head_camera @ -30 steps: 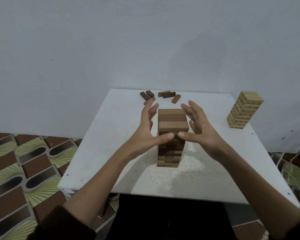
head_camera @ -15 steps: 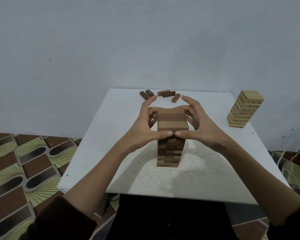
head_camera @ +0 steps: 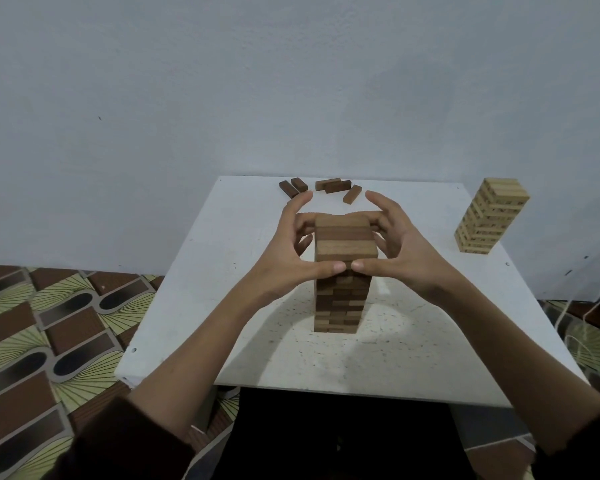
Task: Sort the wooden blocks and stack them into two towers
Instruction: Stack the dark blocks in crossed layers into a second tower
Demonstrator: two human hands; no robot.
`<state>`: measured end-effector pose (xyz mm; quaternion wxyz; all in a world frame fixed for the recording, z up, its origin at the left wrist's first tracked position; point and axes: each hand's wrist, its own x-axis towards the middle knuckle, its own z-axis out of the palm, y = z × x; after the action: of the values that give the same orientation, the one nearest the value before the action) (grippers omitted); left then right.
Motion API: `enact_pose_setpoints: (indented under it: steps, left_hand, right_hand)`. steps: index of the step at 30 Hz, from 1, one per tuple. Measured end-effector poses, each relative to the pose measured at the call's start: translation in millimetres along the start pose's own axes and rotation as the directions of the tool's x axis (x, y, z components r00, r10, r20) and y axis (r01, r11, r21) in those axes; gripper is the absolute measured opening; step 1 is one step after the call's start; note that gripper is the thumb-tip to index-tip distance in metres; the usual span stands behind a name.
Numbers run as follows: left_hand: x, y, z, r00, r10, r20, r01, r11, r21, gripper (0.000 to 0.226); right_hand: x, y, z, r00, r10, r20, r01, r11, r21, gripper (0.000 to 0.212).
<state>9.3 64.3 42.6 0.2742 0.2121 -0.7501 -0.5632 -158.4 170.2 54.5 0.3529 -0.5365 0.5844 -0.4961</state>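
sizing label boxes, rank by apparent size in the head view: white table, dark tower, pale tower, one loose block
1. white table
2. dark tower, looks taller, but it stands nearer the camera, so its place against the next is unsure
3. pale tower
4. loose block, clearly smallest

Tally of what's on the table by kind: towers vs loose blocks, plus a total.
dark-wood tower: 1
light-wood tower: 1
loose blocks at the far edge: 5 plainly visible
Total: 7
A brown sliver beside the left hand index fingertip may be a sixth loose block; too hidden to tell.
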Motion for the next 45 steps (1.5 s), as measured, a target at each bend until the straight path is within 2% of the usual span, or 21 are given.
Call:
enact_pose_setpoints:
  steps: [2, 6, 7, 10, 13, 19, 23, 26, 28, 32, 35, 38, 45]
  left_hand:
    - [-4, 3, 1, 1.0, 0.004, -0.002, -0.004, 1.0, -0.008, 0.107]
    - [-10, 12, 9, 0.998, -0.055, -0.035, 0.051, 0.992, -0.112, 0.105]
    - [-10, 12, 12, 0.995, -0.094, -0.03, 0.089, 0.987, -0.136, 0.102]
    - [-13, 16, 22, 0.979, -0.196, -0.063, 0.181, 0.965, -0.189, 0.077]
    - [-16, 13, 30, 0.976, -0.197, -0.094, 0.178, 0.968, -0.179, 0.058]
    - [-15, 18, 36, 0.983, -0.182, -0.026, 0.159, 0.912, -0.379, 0.04]
    - [-21, 17, 40, 0.98, -0.165, -0.109, 0.139, 0.967, -0.214, 0.046]
    - [-21, 17, 41, 0.977, -0.17, -0.131, 0.15, 0.977, -0.152, 0.049]
    - [-22, 18, 41, 0.978, -0.161, -0.135, 0.136, 0.974, -0.179, 0.048]
    - [-18, 19, 40, 0.974, -0.199, -0.106, 0.143, 0.91, -0.39, 0.044]
    - [-19, 13, 40, 0.978, -0.19, -0.091, 0.139, 0.906, -0.4, 0.053]
    - [-19, 5, 41, 0.974, -0.209, -0.084, 0.157, 0.897, -0.414, 0.056]
    - [-18, -4, 47, 0.968, -0.23, -0.098, 0.165, 0.883, -0.44, 0.056]
  right_hand:
    - [-2, 1, 0, 1.0, -0.005, -0.002, 0.005, 1.0, 0.017, 0.093]
    - [-6, -5, 9, 0.992, 0.061, -0.113, -0.044, 0.989, 0.141, 0.055]
    - [-6, -7, 13, 0.986, 0.086, -0.144, -0.057, 0.979, 0.196, 0.054]
    - [-10, -14, 27, 0.974, 0.146, -0.173, -0.088, 0.948, 0.305, 0.07]
    - [-11, -18, 37, 0.977, 0.151, -0.149, -0.091, 0.932, 0.35, 0.045]
    - [-9, -15, 44, 0.981, 0.136, -0.135, -0.071, 0.914, 0.4, 0.05]
    - [-9, -15, 46, 0.976, 0.153, -0.157, -0.068, 0.891, 0.448, 0.052]
    - [-10, -15, 46, 0.973, 0.161, -0.166, -0.069, 0.887, 0.456, 0.055]
    - [-11, -16, 46, 0.974, 0.164, -0.157, -0.082, 0.899, 0.43, 0.055]
    - [-13, -15, 43, 0.972, 0.153, -0.177, -0.064, 0.901, 0.43, 0.056]
    - [-15, -9, 44, 0.966, 0.141, -0.217, -0.058, 0.935, 0.349, 0.054]
    - [-15, -2, 48, 0.973, 0.161, -0.167, -0.08, 0.908, 0.411, 0.061]
    - [-14, 10, 53, 0.966, 0.196, -0.167, -0.104, 0.891, 0.442, 0.066]
